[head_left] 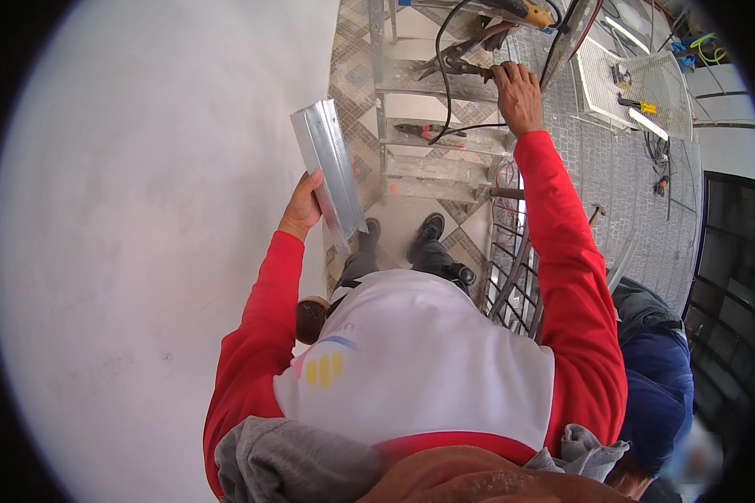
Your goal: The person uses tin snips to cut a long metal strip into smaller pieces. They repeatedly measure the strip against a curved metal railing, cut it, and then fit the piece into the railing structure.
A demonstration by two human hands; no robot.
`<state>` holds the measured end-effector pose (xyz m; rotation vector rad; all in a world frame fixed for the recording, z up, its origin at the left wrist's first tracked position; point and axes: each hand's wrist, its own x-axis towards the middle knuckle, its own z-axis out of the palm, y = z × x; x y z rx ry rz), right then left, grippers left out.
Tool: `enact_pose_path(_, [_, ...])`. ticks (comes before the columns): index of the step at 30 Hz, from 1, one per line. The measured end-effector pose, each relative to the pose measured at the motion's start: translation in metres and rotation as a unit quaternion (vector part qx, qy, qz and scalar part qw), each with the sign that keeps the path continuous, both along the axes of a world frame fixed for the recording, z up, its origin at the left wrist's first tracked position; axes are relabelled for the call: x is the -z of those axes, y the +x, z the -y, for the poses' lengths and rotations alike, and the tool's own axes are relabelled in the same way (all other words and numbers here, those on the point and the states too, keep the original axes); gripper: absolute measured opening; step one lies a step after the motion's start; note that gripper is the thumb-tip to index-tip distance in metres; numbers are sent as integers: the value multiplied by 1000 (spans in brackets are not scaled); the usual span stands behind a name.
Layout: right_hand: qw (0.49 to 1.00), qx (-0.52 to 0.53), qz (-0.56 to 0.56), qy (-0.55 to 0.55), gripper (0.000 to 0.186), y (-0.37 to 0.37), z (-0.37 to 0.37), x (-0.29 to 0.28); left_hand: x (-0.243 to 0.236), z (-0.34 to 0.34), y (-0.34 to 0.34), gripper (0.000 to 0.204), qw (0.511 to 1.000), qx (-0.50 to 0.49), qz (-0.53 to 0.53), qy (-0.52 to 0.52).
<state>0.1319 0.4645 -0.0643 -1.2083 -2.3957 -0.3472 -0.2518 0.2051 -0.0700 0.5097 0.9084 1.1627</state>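
Note:
My left hand [303,204] grips a short length of galvanized metal channel [327,163] by its left edge, holding it upright beside the white wall. My right hand [520,96] reaches out to a stepladder, its fingers closed round a dark handle of metal snips [455,67] at one of the upper steps. The snips' blades point left and a black cable passes in front of them. Pliers [424,131] with red on the handles lie on the step below.
The stepladder [436,168] stands straight ahead, with a yellow-and-black power tool [533,12] on top. A white wall [159,210] fills the left. On the right are a white mesh panel [637,88] carrying a yellow-handled tool [637,104], and a person in blue [658,386].

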Motion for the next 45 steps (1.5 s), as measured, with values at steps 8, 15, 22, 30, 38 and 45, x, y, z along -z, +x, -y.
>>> enact_pose_path(8, [981,141,91,-97,22,-34,8,-76,5,-30,-29,88,987,-42,154,7])
enact_pose_path(15, [992,28,115,-41,25,3,6,-89,-5,-34,-57,88,980,-67,189,-2])
enact_pose_path(22, [994,-15,27,-103,22,1,9,-69,-12,-33,-72,84,977,-52,205,23])
enact_pose_path(30, [987,104,110,-47,18,-29,46,-87,-2,-22,-93,86,982,-94,160,-26])
enact_pose_path(38, [991,91,94,-26,11,-85,50,-102,6,-28,-68,84,975,-75,205,-34])
enact_pose_path(45, [988,117,99,-24,12,-115,38,-81,2,-22,-56,80,979,-21,202,2])
